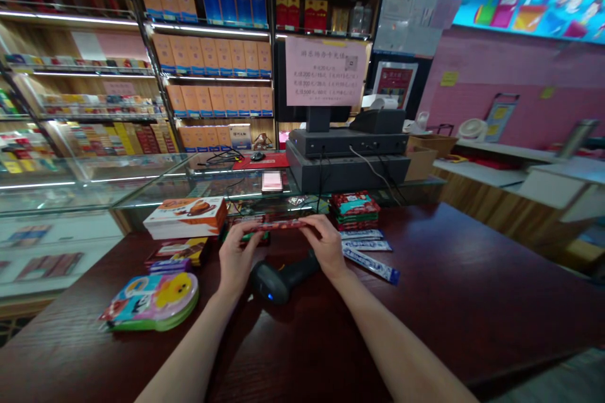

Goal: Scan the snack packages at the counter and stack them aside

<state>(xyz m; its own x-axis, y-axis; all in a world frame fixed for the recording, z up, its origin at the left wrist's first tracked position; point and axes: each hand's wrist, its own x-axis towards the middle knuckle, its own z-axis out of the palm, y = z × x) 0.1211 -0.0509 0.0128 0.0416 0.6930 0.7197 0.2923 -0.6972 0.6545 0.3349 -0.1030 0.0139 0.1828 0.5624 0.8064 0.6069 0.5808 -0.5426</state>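
Note:
Between my two hands a thin, flat red packet [278, 225] is held level above the counter, seen nearly edge-on. My left hand [236, 255] pinches its left end, and my right hand [326, 245] pinches its right end. Below it lies a black barcode scanner [276, 283] with a small blue light. Behind my left hand a red and green packet is partly hidden. To the right of my right hand are a stack of red and teal packets [355, 209] and several blue and white stick packets [371, 258].
On the left of the dark wooden counter [449, 302] are a white and orange box [186, 217], brown and yellow packets [177, 251], purple packs [169, 266] and colourful duck packages [154, 302]. A cash register [347, 163] with a pink sign [326, 72] stands behind. Glass display cases border the back.

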